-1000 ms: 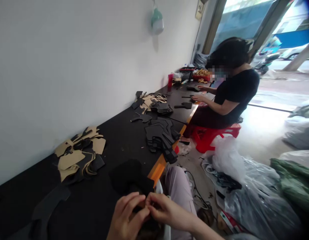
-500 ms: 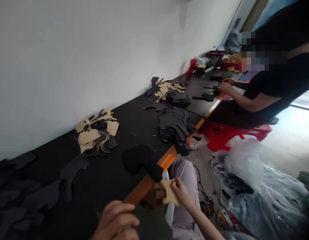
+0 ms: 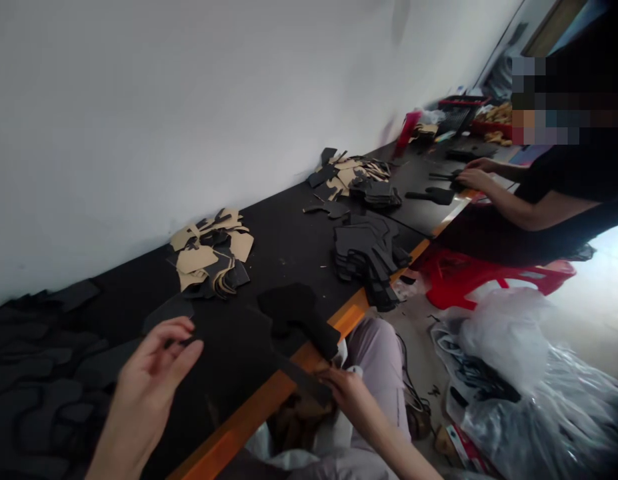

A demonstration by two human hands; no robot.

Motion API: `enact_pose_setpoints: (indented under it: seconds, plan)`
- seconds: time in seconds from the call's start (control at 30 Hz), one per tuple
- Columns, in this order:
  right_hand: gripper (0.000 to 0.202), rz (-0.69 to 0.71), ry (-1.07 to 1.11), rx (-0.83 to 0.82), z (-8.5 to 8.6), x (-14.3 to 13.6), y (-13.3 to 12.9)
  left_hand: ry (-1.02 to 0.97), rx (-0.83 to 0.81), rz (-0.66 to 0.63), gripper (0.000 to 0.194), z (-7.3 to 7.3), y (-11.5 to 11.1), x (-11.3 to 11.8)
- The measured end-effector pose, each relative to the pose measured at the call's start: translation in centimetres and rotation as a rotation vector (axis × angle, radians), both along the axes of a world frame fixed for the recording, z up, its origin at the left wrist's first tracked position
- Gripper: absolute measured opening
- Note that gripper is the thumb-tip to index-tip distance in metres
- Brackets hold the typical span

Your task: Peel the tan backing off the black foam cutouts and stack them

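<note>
My right hand (image 3: 346, 390) grips the narrow end of a thin, dark flat cut-out (image 3: 293, 370), which slants across the wooden table edge. Just beyond it lies a thicker black paddle-shaped piece (image 3: 289, 310), its narrow part reaching over the edge. My left hand (image 3: 151, 377) hovers above the table at the left, fingers curled and a gap between them and the thumb. Partly hidden behind that hand is another dark cut-out (image 3: 166, 310). Many dark flat pieces (image 3: 29, 380) spread over the table's left end.
Tan and dark scraps (image 3: 211, 257) form a heap by the wall, with a second scrap heap (image 3: 351, 173) farther along. A stack of black cut-outs (image 3: 363, 250) sits near the edge. A co-worker (image 3: 553, 180) handles dark pieces beyond a red stool (image 3: 453, 273). Plastic bags (image 3: 529, 373) cover the floor.
My left hand has moved up and left over the table. The tan piece that my right hand held low by the lap no longer shows; a dark cut-out is in that hand now.
</note>
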State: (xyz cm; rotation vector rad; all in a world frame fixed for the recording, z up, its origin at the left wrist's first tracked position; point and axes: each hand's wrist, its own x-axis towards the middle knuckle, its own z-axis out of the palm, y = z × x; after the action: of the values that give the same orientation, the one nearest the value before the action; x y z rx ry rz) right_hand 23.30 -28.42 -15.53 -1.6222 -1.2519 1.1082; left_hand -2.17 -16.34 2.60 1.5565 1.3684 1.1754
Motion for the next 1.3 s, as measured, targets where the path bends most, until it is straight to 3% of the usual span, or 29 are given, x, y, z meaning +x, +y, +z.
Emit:
enact_pose_setpoints:
  seconds: [0.17, 0.3, 0.43, 0.63, 1.03, 1.3]
  plan:
    - [0.032, -0.158, -0.17, 0.427, 5.8, 1.1, -1.2, -0.094, -0.28, -0.249, 0.026, -1.8, 2.8, 4.4]
    - [0.02, -0.212, -0.181, 0.541, 7.7, 1.7, 0.2, -0.076, -0.383, -0.373, 0.031, -3.2, 4.8, 7.1]
    - [0.016, -0.372, -0.071, 0.445, 7.5, 1.7, 2.3, -0.062, -0.369, -0.37, 0.035, -5.0, 6.9, 7.9]
    - [0.016, -0.295, -0.08, 0.389, 6.6, 1.0, 3.6, -0.055, -0.379, -0.341, 0.038, -7.2, 8.5, 7.1]
    - [0.018, -0.243, -0.305, 0.529, 6.5, 1.2, 3.9, -0.007, -0.403, -0.338, 0.037, -7.7, 8.6, 7.4]
    - [0.016, -0.22, -0.355, 0.537, 6.3, 1.3, 3.9, 0.036, -0.385, -0.381, 0.035, -8.4, 8.9, 7.3]
